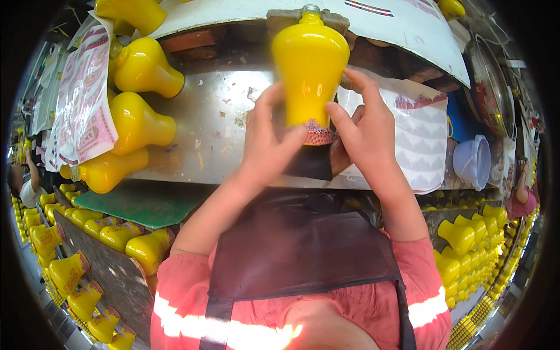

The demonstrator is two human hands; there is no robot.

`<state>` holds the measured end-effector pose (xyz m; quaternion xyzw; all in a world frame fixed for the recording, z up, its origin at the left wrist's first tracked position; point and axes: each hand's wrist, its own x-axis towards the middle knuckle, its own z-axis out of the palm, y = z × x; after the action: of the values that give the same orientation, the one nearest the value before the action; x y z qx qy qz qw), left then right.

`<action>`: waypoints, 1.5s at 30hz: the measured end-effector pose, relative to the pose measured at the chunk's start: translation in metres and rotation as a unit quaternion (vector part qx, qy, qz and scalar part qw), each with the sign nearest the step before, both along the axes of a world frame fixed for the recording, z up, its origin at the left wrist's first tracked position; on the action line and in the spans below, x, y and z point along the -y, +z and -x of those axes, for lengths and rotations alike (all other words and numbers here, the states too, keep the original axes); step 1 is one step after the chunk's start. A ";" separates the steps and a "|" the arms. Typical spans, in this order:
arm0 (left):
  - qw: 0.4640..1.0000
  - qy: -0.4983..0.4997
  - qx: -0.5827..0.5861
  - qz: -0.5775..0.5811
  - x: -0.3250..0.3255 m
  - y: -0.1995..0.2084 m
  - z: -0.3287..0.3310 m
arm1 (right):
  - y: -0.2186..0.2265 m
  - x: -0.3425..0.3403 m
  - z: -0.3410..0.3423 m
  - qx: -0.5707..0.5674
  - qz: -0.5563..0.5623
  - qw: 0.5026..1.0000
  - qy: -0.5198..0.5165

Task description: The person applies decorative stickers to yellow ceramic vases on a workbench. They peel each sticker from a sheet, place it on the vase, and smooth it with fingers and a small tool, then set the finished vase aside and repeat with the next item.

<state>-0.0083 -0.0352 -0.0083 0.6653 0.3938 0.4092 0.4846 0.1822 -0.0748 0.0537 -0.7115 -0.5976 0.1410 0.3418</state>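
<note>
A glossy yellow bottle (310,61) with a clear glass neck is in front of me, its neck at the far end. A patterned red and blue decal band (318,133) wraps its flared base. My left hand (269,131) holds the bottle's left side, the thumb lying by the band. On the other side, my right hand (366,119) has its thumb against the bottle just above the band, with the index finger along its upper right side. Some right fingers are partly hidden. Under the neck end is a brown cloth-like pad (280,23).
Several plain yellow bottles (140,122) lie at the left, beside a printed decal sheet (87,116). A white sheet of decals (417,140) lies on the metal tabletop (216,128) at right, near a pale blue bucket (472,162). Rows of yellow bottles (466,233) flank me.
</note>
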 end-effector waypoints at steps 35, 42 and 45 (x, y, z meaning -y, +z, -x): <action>0.997 -0.070 0.018 0.033 0.006 -0.011 0.006 | 0.008 0.002 0.000 -0.062 0.092 0.992 0.058; 0.997 -0.061 0.032 0.018 0.005 -0.015 0.002 | 0.001 0.001 0.000 -0.092 0.065 0.993 0.045; 0.998 -0.041 0.022 0.044 0.007 -0.015 0.002 | -0.003 0.000 -0.004 -0.086 0.062 0.993 0.055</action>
<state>-0.0101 -0.0419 -0.0229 0.6494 0.3730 0.3858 0.5388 0.1865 -0.0747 0.0508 -0.6823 -0.5944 0.2571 0.3391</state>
